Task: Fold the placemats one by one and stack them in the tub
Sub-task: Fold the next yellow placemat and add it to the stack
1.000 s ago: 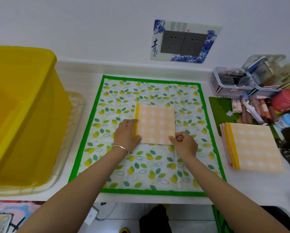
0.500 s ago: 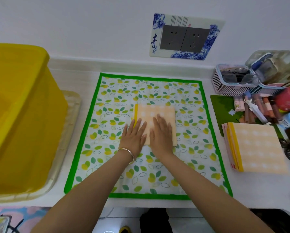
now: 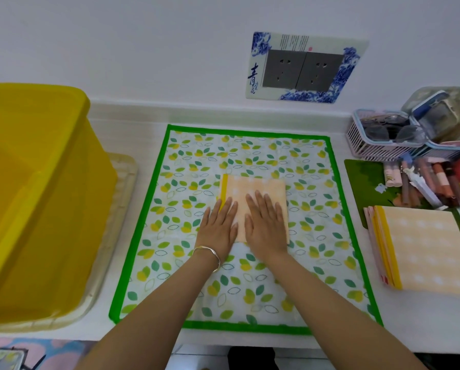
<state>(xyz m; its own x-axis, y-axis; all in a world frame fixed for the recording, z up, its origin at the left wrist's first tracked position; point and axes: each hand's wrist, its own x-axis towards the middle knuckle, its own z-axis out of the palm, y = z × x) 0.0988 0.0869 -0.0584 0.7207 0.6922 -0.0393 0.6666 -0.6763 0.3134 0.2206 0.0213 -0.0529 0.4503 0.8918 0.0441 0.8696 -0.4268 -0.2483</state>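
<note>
Leftmost, the yellow tub [image 3: 50, 222] stood on a pale tray [image 3: 123, 188], well apart from the hands. In the part of its inside that the view took in, no placemat could be seen, so stacking had apparently barely begun, if at all.

Just beside the tray lay a leaf-printed mat with a green border [image 3: 250, 148], which served as the work surface. The left hand [image 3: 216, 231], a bracelet [image 3: 207, 253] on its wrist, lay flat with the fingers straight and close together. Its fingertips rested on the yellow-edged left side of the folded orange placemat [image 3: 255, 185], and the palm sat on the leaf mat below it. The placemat lay near the middle of the leaf mat, already down to a small square. The right hand [image 3: 266, 231] pressed on it palm down, fingers likewise straight and together, covering its lower right part. Both hands seemed to be smoothing the last crease, so this piece looked ready to be carried across to the tub.

Farther right, off the leaf mat, a stack of placemats [image 3: 431, 249] waited near the table's edge. They looked larger than the pressed one, and each probably needed another fold, so most of the task remained. Behind them sat a white basket [image 3: 378, 145] and a jumble of tubes [image 3: 423, 182].
</note>
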